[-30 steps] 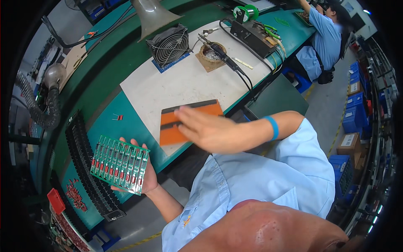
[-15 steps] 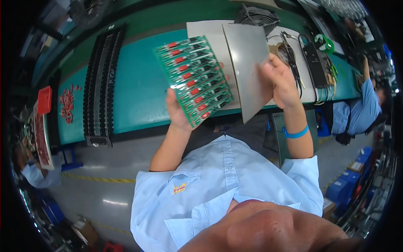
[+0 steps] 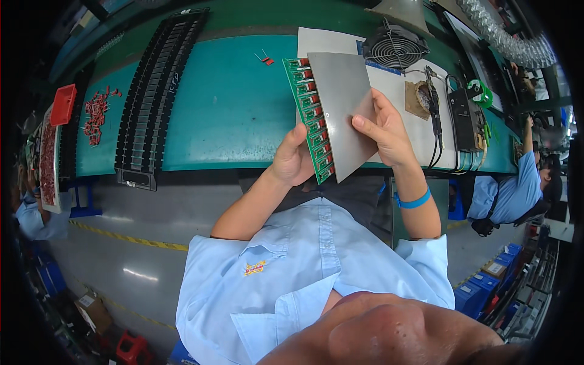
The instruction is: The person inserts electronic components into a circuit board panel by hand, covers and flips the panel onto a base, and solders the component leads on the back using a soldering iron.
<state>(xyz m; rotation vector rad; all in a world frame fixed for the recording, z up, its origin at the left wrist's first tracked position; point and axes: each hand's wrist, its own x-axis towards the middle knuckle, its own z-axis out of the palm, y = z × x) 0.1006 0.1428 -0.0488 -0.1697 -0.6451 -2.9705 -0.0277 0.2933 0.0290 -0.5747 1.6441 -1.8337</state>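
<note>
Head view, only one there is: left hand (image 3: 292,161) is clamped on the lower left edge of the green circuit board (image 3: 309,125), thumb at the edge, fingers mostly hidden behind it. Right hand (image 3: 390,134) grips the grey plate (image 3: 344,112) at its right edge, thumb on the face, other fingers round the edge. Can't tell if they reach the board too. Change: half a second ago plate and board were held apart, component face fully in sight. Now the plate lies over the board, between the hands, and only a strip with the row of red parts shows on the left-hand side. A second ago the right hand was over an orange plate lying on the white sheet (image 3: 319,41); probably the same piece, grey side out now. Meaning: board and plate are handled as a stack, both hands committed. Seating unclear, contact under the plate is hidden. Around: loose red component (image 3: 267,60) on the teal mat (image 3: 231,103) beyond the left hand; black rack (image 3: 155,97) and red component pile (image 3: 97,115) further out to its left. Fan (image 3: 396,48) beyond the right hand, soldering iron (image 3: 434,103) off to its right. Neither hand touches those.
</note>
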